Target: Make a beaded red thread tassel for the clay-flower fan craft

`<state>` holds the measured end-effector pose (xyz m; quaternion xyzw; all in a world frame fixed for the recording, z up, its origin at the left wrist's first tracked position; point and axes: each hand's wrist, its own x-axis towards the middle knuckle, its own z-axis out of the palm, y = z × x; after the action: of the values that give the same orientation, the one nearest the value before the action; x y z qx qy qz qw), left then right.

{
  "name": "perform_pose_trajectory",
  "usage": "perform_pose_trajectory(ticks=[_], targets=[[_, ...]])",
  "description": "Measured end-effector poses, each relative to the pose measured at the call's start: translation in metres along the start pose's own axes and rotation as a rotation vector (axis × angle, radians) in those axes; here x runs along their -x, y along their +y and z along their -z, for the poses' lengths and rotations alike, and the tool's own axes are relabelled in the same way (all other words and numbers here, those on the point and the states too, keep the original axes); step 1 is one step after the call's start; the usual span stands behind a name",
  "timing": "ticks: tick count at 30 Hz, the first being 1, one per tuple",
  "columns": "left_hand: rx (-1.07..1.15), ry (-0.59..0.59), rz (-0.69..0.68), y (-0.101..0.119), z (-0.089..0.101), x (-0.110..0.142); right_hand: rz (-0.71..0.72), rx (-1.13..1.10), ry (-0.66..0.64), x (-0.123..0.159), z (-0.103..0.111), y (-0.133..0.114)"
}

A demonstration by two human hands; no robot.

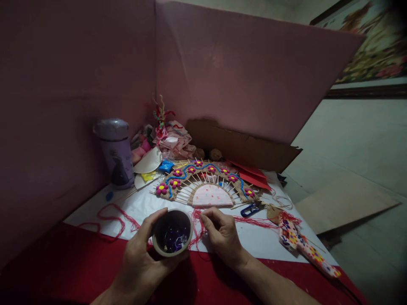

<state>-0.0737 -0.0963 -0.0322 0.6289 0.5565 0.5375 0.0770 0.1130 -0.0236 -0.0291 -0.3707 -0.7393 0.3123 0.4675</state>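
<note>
Left hand (138, 252) and right hand (224, 235) are bare — forearms (270, 275) too.

Single head view, facing forward and down across red-and-white tabletop (260, 241), close; framed picture (378, 55) farther off

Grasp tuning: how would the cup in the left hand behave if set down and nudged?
The cup may roll if tipped, being round. Its shiny purple contents could spill, as it's open-topped. Probably light: only the left hand holds it.
</note>
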Motion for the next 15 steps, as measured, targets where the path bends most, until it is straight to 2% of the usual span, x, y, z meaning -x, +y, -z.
perform_pose_trajectory(ticks=[6,11,15], targets=[[0.153,0.038,0.096,0.0034,-0.0006,0.0025,0.001,0.009,0.006,0.0005,0.0005,0.0009],[0.13,-0.006,0.03,0.0013,-0.001,0.0036,-0.008,0.012,0.006,-0.0006,0.0002,0.002],[0.124,-0.006,0.032,0.002,0.0007,0.0042,-0.015,0.008,0.008,-0.0008,-0.0005,0.0016]])
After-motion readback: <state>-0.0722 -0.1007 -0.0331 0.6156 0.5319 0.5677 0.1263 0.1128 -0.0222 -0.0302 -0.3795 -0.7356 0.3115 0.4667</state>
